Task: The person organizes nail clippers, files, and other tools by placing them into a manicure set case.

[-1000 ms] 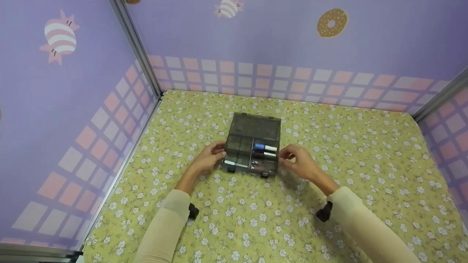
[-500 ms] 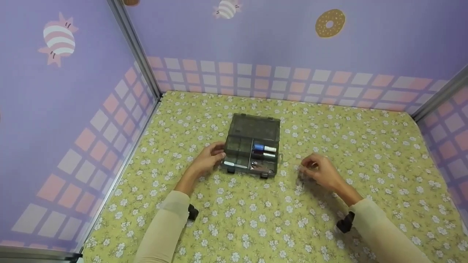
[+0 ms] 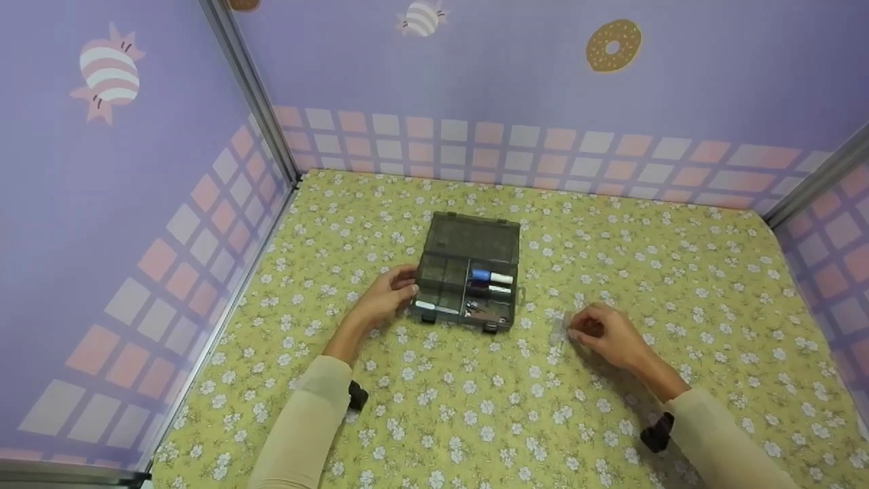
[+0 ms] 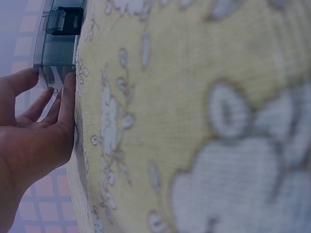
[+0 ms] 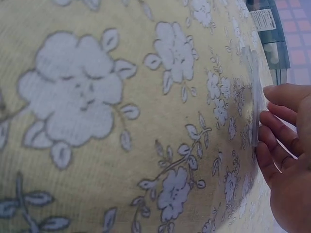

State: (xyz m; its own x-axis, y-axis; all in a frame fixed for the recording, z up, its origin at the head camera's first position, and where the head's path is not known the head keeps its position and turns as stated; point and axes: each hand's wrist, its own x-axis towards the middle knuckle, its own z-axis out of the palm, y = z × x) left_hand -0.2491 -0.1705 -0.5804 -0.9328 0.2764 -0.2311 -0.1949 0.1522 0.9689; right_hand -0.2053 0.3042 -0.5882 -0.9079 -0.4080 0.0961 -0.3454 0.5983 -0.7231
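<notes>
Reaching in from six o'clock, your pale sleeves carry a black device at each wrist, over the flower-patterned table. Your right hand sits at four o'clock from the dark see-through box, near but apart from it. Its fingers curve loosely, their tips at a thin clear strip just on the box side of them; whether they pinch it or only touch it, I cannot tell. Your left hand is between eight and nine o'clock, its spread fingers resting against the box's side.

Inside the box, a slim white-ended item lies at eight o'clock, small metal pieces near five, a dark bottle at three and a blue bottle with a white cap at two. The lid is tipped back at twelve o'clock.

Beyond, the lilac wall shows a printed doughnut at one o'clock.
</notes>
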